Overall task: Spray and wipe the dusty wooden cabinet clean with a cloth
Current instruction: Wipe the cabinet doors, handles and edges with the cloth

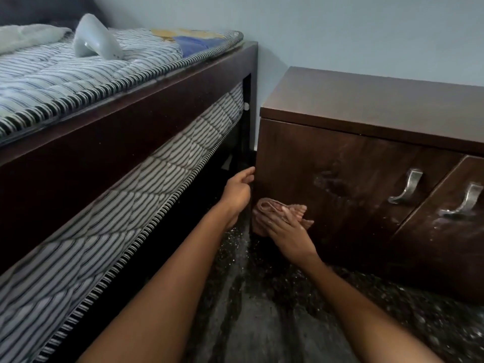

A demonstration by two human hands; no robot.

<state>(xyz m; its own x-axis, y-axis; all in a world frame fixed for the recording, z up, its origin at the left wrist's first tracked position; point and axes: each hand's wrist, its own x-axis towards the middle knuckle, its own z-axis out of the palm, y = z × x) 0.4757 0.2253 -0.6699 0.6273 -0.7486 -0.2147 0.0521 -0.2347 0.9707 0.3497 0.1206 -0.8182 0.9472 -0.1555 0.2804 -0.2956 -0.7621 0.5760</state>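
Wipe stage on the wooden cabinet (340, 158), which stood on the floor just beside the bed frame (131, 121). Right hand (289, 233), fingers nearly straight, pressed the bunched cloth (272, 209) against the lower left of the cabinet's front. Left hand (238, 191) sat at the cabinet's left edge, fingers bent; whether it gripped could not be told. A pale smear (332, 182) showed higher up, so the next stroke probably called for carrying the cloth upward and rightward.

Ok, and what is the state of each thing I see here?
cabinet: doors closed, front dusty, with a smeared patch.
cloth: crumpled, pressed on the cabinet front.
right hand: flat on the cloth.
left hand: touches the cabinet's left edge.
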